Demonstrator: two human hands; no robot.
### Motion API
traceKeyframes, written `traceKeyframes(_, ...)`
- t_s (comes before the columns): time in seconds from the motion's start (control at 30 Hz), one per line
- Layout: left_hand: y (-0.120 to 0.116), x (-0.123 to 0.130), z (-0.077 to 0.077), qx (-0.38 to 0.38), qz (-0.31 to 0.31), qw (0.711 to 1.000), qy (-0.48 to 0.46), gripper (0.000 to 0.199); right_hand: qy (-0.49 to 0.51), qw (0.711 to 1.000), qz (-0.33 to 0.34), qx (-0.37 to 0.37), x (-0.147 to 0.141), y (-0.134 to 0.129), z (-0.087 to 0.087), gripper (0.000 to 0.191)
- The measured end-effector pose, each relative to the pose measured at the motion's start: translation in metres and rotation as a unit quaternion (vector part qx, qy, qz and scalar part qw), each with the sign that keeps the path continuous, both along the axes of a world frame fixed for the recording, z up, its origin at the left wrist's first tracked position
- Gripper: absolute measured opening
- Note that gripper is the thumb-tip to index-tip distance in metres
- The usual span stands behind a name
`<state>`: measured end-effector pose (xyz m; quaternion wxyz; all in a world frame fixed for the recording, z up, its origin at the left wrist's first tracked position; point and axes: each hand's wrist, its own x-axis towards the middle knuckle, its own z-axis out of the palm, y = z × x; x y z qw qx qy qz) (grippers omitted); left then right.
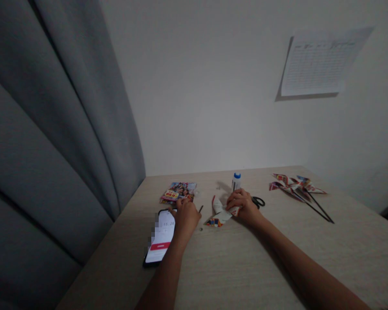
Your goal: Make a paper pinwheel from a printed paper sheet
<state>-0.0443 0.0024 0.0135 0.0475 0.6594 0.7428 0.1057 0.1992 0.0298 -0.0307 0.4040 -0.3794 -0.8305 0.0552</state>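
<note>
My right hand [244,206] is closed on one side of a folded paper pinwheel [220,213], printed in red, white and blue. Its blades stand up from the table to the left of my fingers. My left hand [186,217] is curled beside the phone [160,241], close to a stack of printed flyers [180,191]. Past its right side pokes the end of a thin black stick [201,209]; the rest is hidden by the hand. A tiny round piece [201,229] lies on the table between the hands.
A glue bottle with a blue cap [236,181] stands behind my right hand. Scissors with black handles [258,201] lie partly hidden beside it. Finished pinwheels on black sticks [297,187] rest at the right. A grey curtain [67,129] hangs along the left table edge.
</note>
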Motion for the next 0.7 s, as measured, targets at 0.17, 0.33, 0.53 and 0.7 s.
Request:
traceKeyframes(0.17, 0.000, 0.002, 0.004, 0.026, -0.017, 0.999, -0.030, 0.016, 0.000, 1.000, -0.002, -0.006, 0.000, -0.001, 0.002, 0.011)
traceKeyframes(0.33, -0.003, 0.011, 0.004, 0.041, -0.078, 0.995, -0.045, 0.020, -0.012, 1.000, -0.011, -0.020, -0.001, -0.005, 0.007, 0.017)
traceKeyframes(0.53, -0.005, 0.020, 0.008, 0.051, -0.132, 0.982, -0.126, 0.015, -0.019, 0.999, -0.021, -0.022, -0.003, -0.005, 0.004, 0.022)
traceKeyframes(0.7, -0.007, 0.023, 0.006, 0.074, -0.147, 0.975, -0.147, 0.013, 0.005, 0.998, -0.053, -0.025, -0.004, -0.001, -0.004, 0.018)
